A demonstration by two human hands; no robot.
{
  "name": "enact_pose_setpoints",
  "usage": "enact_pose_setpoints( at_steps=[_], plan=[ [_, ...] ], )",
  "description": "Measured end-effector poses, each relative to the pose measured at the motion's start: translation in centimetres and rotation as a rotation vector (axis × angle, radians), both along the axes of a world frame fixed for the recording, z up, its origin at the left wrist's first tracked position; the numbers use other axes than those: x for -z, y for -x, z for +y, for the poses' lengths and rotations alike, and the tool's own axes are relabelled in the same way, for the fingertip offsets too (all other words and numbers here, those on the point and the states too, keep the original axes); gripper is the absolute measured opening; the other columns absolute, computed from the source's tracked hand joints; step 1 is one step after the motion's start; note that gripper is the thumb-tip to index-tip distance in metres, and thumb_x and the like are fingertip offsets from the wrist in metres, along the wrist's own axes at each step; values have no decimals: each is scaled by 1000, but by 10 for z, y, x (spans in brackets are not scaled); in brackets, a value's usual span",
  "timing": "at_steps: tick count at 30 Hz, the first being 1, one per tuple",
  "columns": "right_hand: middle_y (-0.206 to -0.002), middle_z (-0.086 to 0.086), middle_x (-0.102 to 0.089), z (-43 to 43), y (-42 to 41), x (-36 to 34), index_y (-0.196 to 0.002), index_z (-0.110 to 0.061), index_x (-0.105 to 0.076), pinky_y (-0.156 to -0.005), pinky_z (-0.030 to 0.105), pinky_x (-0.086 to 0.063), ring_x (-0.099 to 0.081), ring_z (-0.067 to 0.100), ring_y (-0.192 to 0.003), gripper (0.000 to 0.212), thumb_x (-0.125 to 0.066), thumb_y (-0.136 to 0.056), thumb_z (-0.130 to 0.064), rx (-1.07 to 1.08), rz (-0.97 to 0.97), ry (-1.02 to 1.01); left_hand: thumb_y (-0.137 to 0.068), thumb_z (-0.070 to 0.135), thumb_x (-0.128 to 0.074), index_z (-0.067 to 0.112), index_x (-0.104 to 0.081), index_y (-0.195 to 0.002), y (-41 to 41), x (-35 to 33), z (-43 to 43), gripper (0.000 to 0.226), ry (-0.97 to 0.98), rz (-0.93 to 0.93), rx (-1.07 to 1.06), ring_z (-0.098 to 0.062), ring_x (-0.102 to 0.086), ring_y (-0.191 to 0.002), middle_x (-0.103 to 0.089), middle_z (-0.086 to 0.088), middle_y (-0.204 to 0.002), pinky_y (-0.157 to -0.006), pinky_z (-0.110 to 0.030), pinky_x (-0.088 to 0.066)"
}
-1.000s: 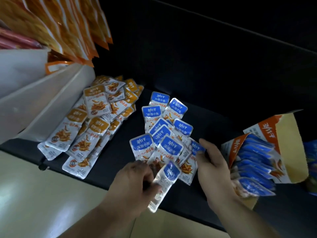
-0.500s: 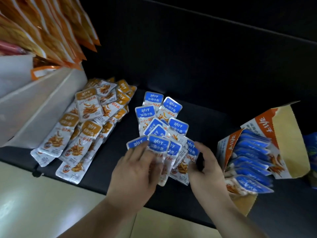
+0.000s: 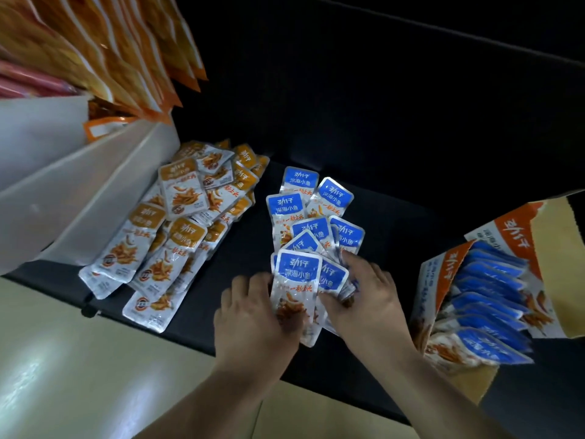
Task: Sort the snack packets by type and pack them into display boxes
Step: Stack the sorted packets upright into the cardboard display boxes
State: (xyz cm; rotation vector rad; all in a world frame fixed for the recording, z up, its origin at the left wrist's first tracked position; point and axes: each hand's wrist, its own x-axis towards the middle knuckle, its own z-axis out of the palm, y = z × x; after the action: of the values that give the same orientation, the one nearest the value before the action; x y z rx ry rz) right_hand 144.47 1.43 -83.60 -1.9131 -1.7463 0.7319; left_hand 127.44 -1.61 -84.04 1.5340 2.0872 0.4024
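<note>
Snack packets (image 3: 340,198) lie sorted by colour on the dark tabletop (image 3: 395,248), which fills the middle of the view. A white bin (image 3: 79,185) leans at the far left; the display box (image 3: 550,248) lies open at the right, already rowed with blue packets. Beside the bin sprawls the orange heap (image 3: 177,236), apart from the blue heap (image 3: 316,210) at centre. At that heap's near end the left hand (image 3: 253,324) and right hand (image 3: 370,299) grip from either side a small stack (image 3: 296,280) of blue packets, fingers curled round its edges, pinching it. Gathering blue ones seems the step in hand; next the stack likely needs squaring, lifting and carrying right to slot in alongside those in the box
</note>
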Motion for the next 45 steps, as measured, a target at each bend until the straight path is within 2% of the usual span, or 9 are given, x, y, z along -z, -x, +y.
enact_pose_setpoints(
  at_steps=[6,13,17,22,26,31,34,38,45],
  plan=[
    [-84,-24,-66,-2,4,4,-143,-28,-54,-77,11,-41,-56,4,-106,67,-82,-83,-24,19,75,29,-81,41,-75,31,-50,-122,-10,-6,9,49,84,-94,-66,-19,-46,-117,-42,10,-119,-95,-36,-43],
    [-130,-18,-52,4,5,0,-151,-37,-41,-95,38,-57,-52,7,-127,74,-77,-86,-27,56,137,33,-77,31,-80,34,-39,-149,-14,-7,22,83,91,-244,-126,-20,-48,-125,-52,5,-130,-103,-51,-48],
    [-125,-23,-48,6,8,-4,-157,-40,-34,-99,42,-55,-49,9,-128,77,-72,-91,-36,-9,92,66,-67,40,-83,35,-51,-131,-16,-11,37,72,142,-291,-178,-19,-56,-119,-58,8,-121,-95,-53,-54],
    [-107,-15,-50,10,2,0,-150,-52,-36,-82,32,-56,-57,6,-106,64,-65,-98,-32,1,73,56,-42,57,-78,39,-52,-105,-15,-2,51,70,217,-360,-166,-16,-67,-105,-65,10,-108,-83,-49,-61],
    [-99,-25,-43,11,3,-2,-155,-43,-38,-77,26,-48,-56,10,-104,62,-64,-100,-31,-22,14,44,-73,39,-85,30,-48,-125,-20,-17,52,64,208,-267,-55,-19,-47,-118,-40,8,-115,-100,-42,-48],
    [-114,-6,-61,11,5,4,-156,-37,-37,-82,24,-44,-57,11,-108,58,-58,-102,-38,5,8,50,-82,44,-75,38,-45,-137,-29,-22,55,63,197,-365,-3,-17,-42,-121,-35,9,-122,-105,-41,-47],
    [-109,-9,-59,12,3,3,-155,-43,-35,-79,24,-43,-58,10,-107,59,-58,-102,-38,11,5,79,-69,44,-78,49,-53,-127,-28,-24,61,63,237,-557,-86,-16,-61,-112,-51,10,-121,-92,-42,-59],
    [-105,-9,-51,11,4,1,-158,-39,-32,-78,27,-46,-57,11,-104,62,-57,-102,-36,10,-29,109,-76,8,-87,31,-64,-112,-21,-24,64,50,236,-750,-138,-3,-75,-79,-77,10,-91,-61,-17,-58],
    [-122,-6,-59,6,2,3,-158,-42,-31,-91,32,-54,-56,6,-113,64,-57,-102,-28,-3,93,100,-85,15,-82,33,-50,-126,-23,-31,61,55,221,-801,-49,1,-73,-88,-74,12,-104,-67,-17,-58]
  ],
)
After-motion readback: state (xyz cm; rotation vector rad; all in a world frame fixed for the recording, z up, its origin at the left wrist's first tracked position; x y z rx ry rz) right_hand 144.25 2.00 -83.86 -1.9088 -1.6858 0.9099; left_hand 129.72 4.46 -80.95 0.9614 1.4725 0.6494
